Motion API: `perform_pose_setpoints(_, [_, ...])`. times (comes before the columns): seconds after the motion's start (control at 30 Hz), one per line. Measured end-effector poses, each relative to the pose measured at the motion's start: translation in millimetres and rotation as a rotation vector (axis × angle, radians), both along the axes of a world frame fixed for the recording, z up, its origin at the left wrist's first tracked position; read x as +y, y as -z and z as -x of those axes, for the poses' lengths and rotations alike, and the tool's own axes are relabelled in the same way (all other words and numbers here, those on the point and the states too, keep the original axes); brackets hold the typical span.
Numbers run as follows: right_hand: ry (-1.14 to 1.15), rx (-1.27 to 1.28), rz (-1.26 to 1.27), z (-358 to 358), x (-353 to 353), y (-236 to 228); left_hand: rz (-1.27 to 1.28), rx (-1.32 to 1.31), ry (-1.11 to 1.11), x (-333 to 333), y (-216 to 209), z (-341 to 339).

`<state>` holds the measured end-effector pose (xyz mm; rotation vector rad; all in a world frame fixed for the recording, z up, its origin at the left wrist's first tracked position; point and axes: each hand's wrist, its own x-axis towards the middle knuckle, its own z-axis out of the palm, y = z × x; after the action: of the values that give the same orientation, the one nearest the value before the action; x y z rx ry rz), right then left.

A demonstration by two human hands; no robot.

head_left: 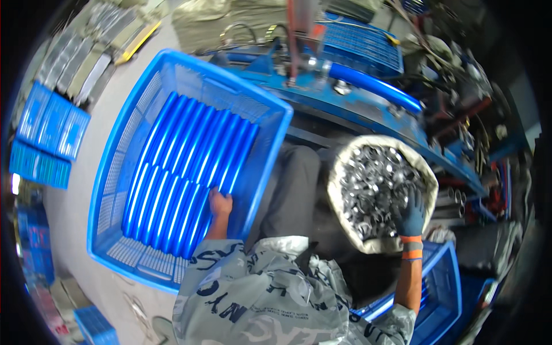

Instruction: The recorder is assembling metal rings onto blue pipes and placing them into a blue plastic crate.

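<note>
My bare left hand (220, 204) reaches into a large blue plastic crate (192, 66) on the left. Its fingers close at the end of a blue metallic tube (198, 227) in the near row, with the thumb standing up. Two rows of these shiny tubes lie side by side in the crate. My right hand (410, 214), in a dark glove with an orange and grey cuff, dips into a pale fabric sack (340, 215). Loose metal rings (374, 184) fill the sack. The right fingers look spread against the rings; their tips are partly hidden.
A blue machine bench (368, 112) runs behind the sack, with a blue tube (376, 86) fixed in its fitting. A second blue crate (451, 287) stands at lower right. Stacked blue crates (52, 123) are at far left. Metal pipes (451, 201) lie right of the sack.
</note>
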<state>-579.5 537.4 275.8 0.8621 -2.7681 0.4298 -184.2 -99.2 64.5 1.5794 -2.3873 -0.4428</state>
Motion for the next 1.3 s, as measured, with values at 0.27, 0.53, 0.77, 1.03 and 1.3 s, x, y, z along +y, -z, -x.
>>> perform_pose_setpoints(0.27, [0.206,-0.169,-0.284,47,-29,49,-0.08,0.026,-0.277,-185,-31,68])
perform_pose_setpoints(0.53, [0.194,-0.083,-0.313,37,-30,35,-0.249,-0.359,-0.179,-200,-40,68])
perform_pose_setpoints(0.77, [0.163,0.003,-0.379,22,-5,38,-0.382,0.078,-0.043,-163,-58,57])
perform_pose_setpoints(1.03, [0.107,-0.212,0.162,7,-2,-4,-0.454,0.679,0.033,-42,-21,70])
perform_pose_setpoints(1.3, [0.455,-0.994,1.482,-9,-20,22,-0.218,0.531,0.716,62,-309,253])
